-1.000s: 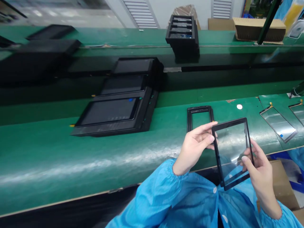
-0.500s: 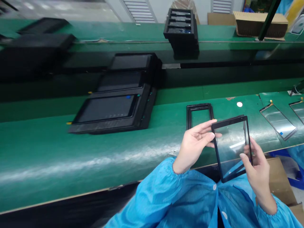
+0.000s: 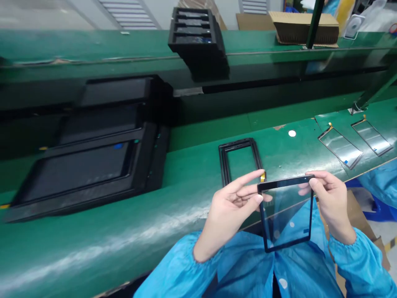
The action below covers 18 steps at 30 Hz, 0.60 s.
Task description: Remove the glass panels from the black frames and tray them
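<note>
Between my hands I hold up a clear glass touch panel in a black frame, tilted over the bench's front edge. My left hand pinches its upper left corner between thumb and fingers. At the upper right corner, my right hand grips it with the thumb in front and fingertips behind the glass. A yellow tab shows beside my left fingertips. Just behind my left hand, a small stack of black empty frames lies on the green bench.
Left of my hands stand stacked black trays with dark screens. Two glass panels with yellow tabs lie at the right. On the rear shelf are a stack of black slotted trays and a cardboard box. A green post rises at right.
My right hand has moved from the framed panel's right side up to its upper right corner. The panel is lower and turned. The camera view has swung right.
</note>
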### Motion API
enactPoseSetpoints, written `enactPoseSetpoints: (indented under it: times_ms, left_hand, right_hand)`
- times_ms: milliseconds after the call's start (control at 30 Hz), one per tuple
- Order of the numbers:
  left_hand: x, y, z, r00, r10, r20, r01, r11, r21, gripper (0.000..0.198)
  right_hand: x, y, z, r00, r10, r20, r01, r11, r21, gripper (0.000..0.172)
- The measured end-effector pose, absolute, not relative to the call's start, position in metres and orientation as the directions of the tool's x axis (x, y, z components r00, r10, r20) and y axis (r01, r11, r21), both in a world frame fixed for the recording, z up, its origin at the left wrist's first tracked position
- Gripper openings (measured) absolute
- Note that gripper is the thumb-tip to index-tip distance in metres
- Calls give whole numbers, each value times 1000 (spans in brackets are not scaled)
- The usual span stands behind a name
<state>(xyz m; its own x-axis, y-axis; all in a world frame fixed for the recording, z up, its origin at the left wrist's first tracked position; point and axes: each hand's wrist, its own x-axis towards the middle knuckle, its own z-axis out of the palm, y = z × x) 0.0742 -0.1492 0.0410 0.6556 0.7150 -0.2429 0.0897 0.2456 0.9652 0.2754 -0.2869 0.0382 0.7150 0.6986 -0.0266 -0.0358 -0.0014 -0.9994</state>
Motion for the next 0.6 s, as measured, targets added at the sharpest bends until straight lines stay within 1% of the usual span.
enactPoseSetpoints:
  times_ms: [33, 67, 133, 200, 233, 267, 300, 333, 433, 500, 533, 600]
  left_hand:
    - [74, -149, 41, 665, 713, -221, 104, 204, 973, 63]
    - [75, -148, 42, 679, 713, -174, 118, 128, 985, 57]
    - [79, -149, 45, 708, 706, -16, 151, -129, 980, 44]
    - [85, -150, 50, 763, 636, 118, 181, -385, 905, 38]
    - [88, -150, 52, 797, 590, 130, 191, -450, 872, 40]
    - [90, -150, 54, 830, 548, 103, 198, -462, 864, 44]
    - [92, -149, 55, 853, 519, 54, 204, -428, 880, 49]
    - [93, -148, 56, 862, 506, -4, 214, -358, 909, 52]
    - [89, -142, 52, 794, 587, -160, 224, -37, 974, 48]
    - [84, -140, 48, 698, 681, -224, 173, 143, 975, 44]
    - [81, -139, 46, 654, 717, -240, 143, 194, 970, 43]
    - [78, -141, 42, 589, 769, -247, 97, 237, 967, 45]
  right_hand:
    - [273, -287, 38, 724, 689, -26, -35, -1, -999, 19]
    - [270, -287, 38, 728, 685, -25, -31, -3, -1000, 18]
    - [265, -285, 38, 705, 709, -20, -15, -14, -1000, 15]
    - [262, -281, 38, 629, 777, -30, -12, -28, -1000, 13]
    - [262, -280, 38, 576, 816, -47, -31, -36, -999, 14]
    - [263, -279, 37, 519, 851, -76, -64, -50, -997, 19]
    - [267, -279, 37, 467, 877, -113, -107, -71, -992, 24]
    - [273, -280, 36, 422, 892, -160, -152, -104, -983, 29]
    - [297, -292, 33, 335, 889, -312, -223, -247, -943, 41]
    - [310, -302, 27, 359, 862, -358, -240, -286, -928, 48]
    - [314, -306, 23, 394, 844, -363, -257, -278, -926, 50]
    - [314, -311, 16, 491, 798, -350, -298, -224, -928, 51]
